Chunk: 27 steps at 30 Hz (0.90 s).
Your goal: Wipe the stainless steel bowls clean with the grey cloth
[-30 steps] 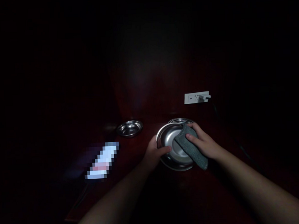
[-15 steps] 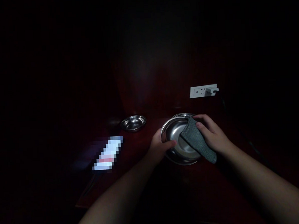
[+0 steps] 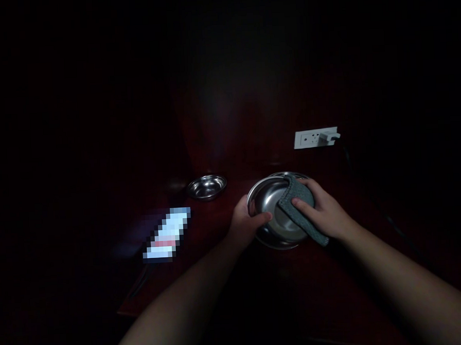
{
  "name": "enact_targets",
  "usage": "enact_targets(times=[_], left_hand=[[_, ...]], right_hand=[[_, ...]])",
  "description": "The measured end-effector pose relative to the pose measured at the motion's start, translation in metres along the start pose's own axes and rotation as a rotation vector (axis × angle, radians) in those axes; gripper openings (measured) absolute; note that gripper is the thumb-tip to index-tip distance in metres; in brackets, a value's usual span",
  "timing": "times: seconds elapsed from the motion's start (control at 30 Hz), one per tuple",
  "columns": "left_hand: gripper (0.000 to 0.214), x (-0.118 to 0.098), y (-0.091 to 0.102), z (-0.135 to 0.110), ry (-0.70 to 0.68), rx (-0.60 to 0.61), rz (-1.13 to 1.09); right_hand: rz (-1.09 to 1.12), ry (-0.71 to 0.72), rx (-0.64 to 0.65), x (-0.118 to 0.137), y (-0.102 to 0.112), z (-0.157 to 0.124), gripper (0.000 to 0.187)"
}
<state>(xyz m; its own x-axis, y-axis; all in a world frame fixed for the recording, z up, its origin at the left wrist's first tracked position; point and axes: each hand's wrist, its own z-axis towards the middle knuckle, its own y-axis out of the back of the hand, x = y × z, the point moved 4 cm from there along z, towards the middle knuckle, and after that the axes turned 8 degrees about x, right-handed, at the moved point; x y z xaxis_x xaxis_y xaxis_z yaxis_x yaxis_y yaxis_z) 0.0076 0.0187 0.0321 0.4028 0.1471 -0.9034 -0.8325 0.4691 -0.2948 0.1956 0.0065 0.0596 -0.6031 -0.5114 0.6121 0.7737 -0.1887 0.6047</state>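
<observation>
A shiny steel bowl (image 3: 268, 201) is tilted toward me above the dark red table. My left hand (image 3: 246, 220) grips its left side, thumb inside the rim and fingers hidden behind. In my right hand (image 3: 325, 208) is a grey-green cloth (image 3: 299, 200), folded over the bowl's right rim and hanging down across the inside. The right thumb presses on the cloth; the other fingers go behind the rim. Behind the held bowl, the rim of another steel dish (image 3: 288, 173) shows, mostly covered.
A small steel bowl (image 3: 207, 187) stands on the table (image 3: 218, 230) at the back left. Nearer on the left lies a lit, blurred-out screen (image 3: 167, 235) with a cable below it. A white wall socket (image 3: 316, 137) holds a plug with a dark cord running down right.
My right hand has shifted slightly left along the rim, and the cloth now bunches over the edge more. My left hand keeps its hold on the bowl.
</observation>
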Motion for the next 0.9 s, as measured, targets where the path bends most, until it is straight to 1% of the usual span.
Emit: enact_targets(times=[0.1,0.27,0.4,0.53,0.67,0.73,0.77,0.83,0.9], left_hand=[[0.057,-0.001,0.0,0.0,-0.017,0.009,-0.001],[0.058,0.001,0.0,0.001,-0.017,0.02,-0.012],[0.061,0.002,0.0,0.001,-0.028,0.045,-0.034],[0.057,0.005,0.002,0.001,-0.037,0.061,-0.039],[0.046,0.008,0.007,0.004,-0.039,-0.044,-0.042],[0.041,0.009,0.006,0.004,-0.017,-0.064,-0.095],[0.041,0.009,0.004,0.004,-0.002,-0.046,-0.131],[0.046,0.007,-0.002,0.002,0.021,0.035,-0.181],[0.059,0.005,-0.009,-0.001,0.015,0.152,-0.185]], right_hand=[[0.021,-0.02,0.017,-0.001,-0.002,0.0,0.048],[0.075,-0.05,0.009,-0.006,-0.003,0.002,0.048],[0.132,-0.072,-0.054,-0.009,-0.002,0.002,0.05],[0.192,-0.089,-0.106,-0.012,-0.002,0.003,0.05],[0.222,-0.074,-0.2,-0.013,0.0,0.002,0.049],[0.215,-0.091,-0.245,-0.015,0.003,0.002,0.05],[0.209,-0.105,-0.263,-0.017,0.004,0.002,0.05],[0.199,-0.126,-0.299,-0.02,0.006,0.001,0.052],[0.195,-0.126,-0.337,-0.023,0.008,0.001,0.052]])
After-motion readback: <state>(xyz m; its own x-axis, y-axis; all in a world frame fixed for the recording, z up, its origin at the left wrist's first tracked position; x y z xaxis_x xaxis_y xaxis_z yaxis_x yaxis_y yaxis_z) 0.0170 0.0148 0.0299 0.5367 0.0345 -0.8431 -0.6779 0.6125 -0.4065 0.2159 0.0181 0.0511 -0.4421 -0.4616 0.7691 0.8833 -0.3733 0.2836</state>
